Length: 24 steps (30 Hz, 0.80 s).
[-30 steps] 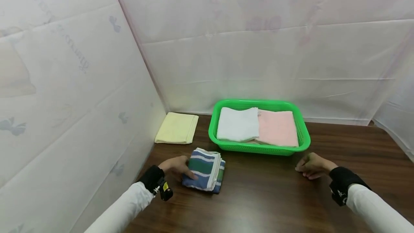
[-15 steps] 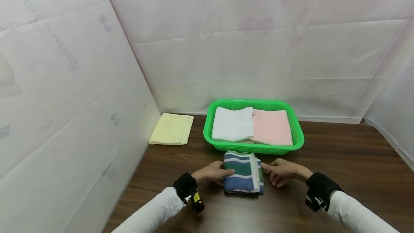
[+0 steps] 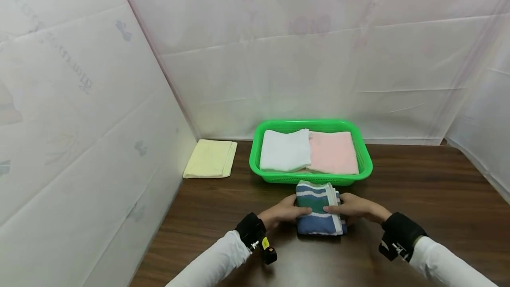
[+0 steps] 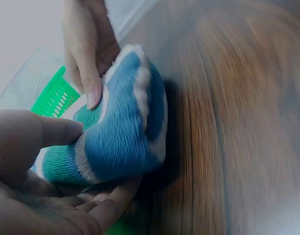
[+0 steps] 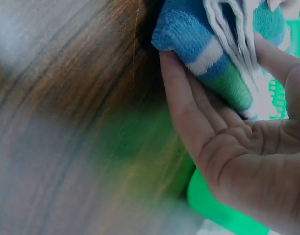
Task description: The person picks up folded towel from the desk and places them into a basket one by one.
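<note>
A folded towel with blue, green and white stripes (image 3: 317, 207) is held between both hands, just in front of the green basket. My left hand (image 3: 283, 211) grips its left side, thumb on top and fingers underneath, as the left wrist view shows. On the other side my right hand (image 3: 356, 207) pinches the towel's right edge (image 5: 233, 39), its thumb over the layered white hems and its fingers below. In the left wrist view the towel's near blue end (image 4: 120, 142) stands over a dark shadow on the wood.
The green basket (image 3: 311, 177) at the back holds a folded white towel (image 3: 284, 150) and a folded pink towel (image 3: 334, 153) side by side. A folded yellow towel (image 3: 210, 158) lies by the left wall sheet. Brown wooden tabletop (image 3: 422, 189) extends to the right.
The left hand has carried the striped towel rightward to the front of the basket. The right hand has come in from the right and taken hold of the towel's other side.
</note>
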Each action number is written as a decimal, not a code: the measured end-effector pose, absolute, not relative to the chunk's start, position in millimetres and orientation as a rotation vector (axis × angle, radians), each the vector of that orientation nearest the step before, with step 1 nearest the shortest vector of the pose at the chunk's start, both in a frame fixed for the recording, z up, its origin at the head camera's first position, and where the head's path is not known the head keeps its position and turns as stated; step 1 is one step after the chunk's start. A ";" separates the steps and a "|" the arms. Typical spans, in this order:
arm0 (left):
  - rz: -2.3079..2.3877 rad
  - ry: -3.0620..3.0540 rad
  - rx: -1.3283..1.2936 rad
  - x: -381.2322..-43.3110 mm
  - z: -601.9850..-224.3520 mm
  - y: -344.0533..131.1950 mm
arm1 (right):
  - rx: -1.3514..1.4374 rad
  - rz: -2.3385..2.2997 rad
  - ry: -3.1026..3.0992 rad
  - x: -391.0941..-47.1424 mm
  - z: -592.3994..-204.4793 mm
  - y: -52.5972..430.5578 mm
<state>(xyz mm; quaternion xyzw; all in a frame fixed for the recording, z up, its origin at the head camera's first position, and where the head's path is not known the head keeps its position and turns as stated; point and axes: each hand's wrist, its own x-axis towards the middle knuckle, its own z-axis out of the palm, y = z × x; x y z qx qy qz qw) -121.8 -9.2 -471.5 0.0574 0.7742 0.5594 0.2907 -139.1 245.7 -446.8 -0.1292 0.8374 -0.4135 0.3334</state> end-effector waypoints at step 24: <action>1.909 1.939 0.155 -133.7 -408.7 -18.3 | -0.378 -1.546 1.962 -148.9 -381.8 260.5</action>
